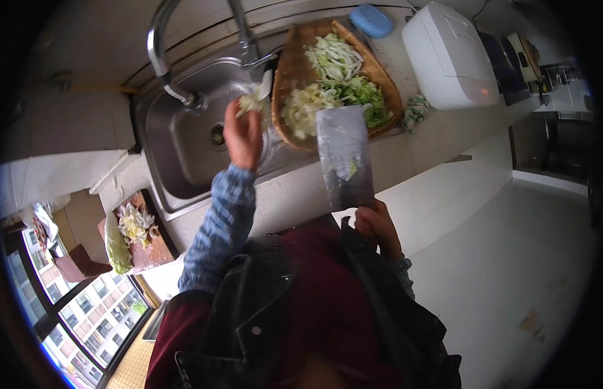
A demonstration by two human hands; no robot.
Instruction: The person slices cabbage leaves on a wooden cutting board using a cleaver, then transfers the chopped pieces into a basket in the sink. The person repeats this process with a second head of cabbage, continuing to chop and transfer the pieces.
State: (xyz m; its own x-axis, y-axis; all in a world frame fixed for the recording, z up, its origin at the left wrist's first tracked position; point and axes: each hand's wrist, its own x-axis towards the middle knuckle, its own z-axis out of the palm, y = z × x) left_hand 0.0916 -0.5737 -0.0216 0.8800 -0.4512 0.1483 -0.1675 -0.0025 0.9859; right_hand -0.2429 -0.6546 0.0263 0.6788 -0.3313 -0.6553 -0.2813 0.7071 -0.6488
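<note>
My left hand point(244, 138) is above the right side of the sink and holds a small clump of cut pale cabbage point(251, 102) in its fingertips. In my right hand point(377, 224) is a cleaver point(344, 150), its broad blade pointing away from me, with a green scrap stuck on it. Beyond the blade stands a woven bamboo basket point(294, 53) with separate heaps of cut vegetable: whitish-green shreds point(334, 56), green leaves point(363, 97) and pale yellow pieces point(306, 107). The blade's tip overlaps the basket's near rim in view; I cannot tell if they touch.
The steel sink point(184, 160) with its tap point(158, 48) lies left. A cutting board point(153, 253) farther left bears cut cabbage point(135, 223) and a larger cabbage piece point(115, 245). Right are a white rice cooker point(449, 58), a cloth point(416, 113) and a blue box point(372, 21).
</note>
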